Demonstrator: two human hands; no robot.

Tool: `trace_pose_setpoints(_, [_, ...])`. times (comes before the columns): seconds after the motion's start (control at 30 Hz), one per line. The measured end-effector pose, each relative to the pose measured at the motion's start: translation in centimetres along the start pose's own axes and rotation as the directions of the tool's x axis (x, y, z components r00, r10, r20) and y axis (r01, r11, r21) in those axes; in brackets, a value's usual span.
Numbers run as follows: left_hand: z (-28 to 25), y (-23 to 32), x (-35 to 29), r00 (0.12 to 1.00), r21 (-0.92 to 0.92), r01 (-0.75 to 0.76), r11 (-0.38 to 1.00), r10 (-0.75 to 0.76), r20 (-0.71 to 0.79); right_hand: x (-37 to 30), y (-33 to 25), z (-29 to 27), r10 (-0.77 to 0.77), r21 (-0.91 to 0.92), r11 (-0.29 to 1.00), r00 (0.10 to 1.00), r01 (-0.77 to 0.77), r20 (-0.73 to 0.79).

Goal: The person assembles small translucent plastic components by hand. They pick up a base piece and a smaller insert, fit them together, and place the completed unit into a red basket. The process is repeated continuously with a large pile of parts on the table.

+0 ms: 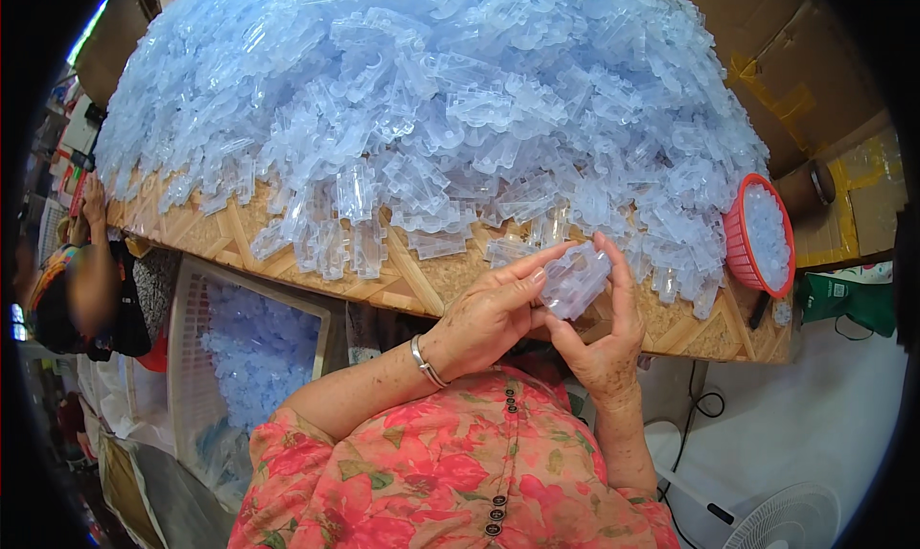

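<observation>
Between my two hands is a clear, bluish molded plastic piece, held just over the near edge of the table. My left hand, with a metal bangle at the wrist, pinches it from the left side. On the other side, my right hand grips it between thumb and forefinger. A huge heap of similar translucent plastic pieces covers most of the table. Several loose ones lie along the near edge, closest to my hands.
At the table's right end a red basket holds more pieces. Below left stands a pale crate full of bluish plastic. A white fan is at lower right, near a black cable. Another person is at the far left.
</observation>
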State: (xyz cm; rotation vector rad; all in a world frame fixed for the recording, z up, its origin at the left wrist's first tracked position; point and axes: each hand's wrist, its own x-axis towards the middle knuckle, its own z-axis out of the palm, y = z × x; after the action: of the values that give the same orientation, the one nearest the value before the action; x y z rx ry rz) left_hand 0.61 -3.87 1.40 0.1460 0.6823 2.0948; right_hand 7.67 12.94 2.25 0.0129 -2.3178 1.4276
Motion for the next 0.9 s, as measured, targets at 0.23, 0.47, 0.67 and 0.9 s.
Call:
trace_pose_setpoints(0.23, [0.6,0.4,0.0,0.998,0.01,-0.057,0.998,0.056,0.035,-0.3,0.5,-1.7,0.348,0.764,0.596,0.937,-0.246,0.03])
trace_pose_setpoints(0.47, [0.7,0.3,0.2,0.999,0.028,-0.053,0.998,0.053,0.001,-0.5,2.1,-2.3,0.405,0.904,0.321,0.904,-0.281,0.137])
trace_pose_setpoints(0.67, [0.7,0.2,0.2,0.999,0.028,-0.051,0.998,0.052,-0.008,-0.8,2.5,-2.4,0.449,0.875,0.365,0.883,-0.318,0.134])
trace_pose_setpoints(0.9, [0.4,0.0,0.2,0.999,0.022,-0.038,0.999,0.039,-0.014,-0.8,2.5,-2.3,0.464,0.878,0.356,0.876,-0.321,0.132])
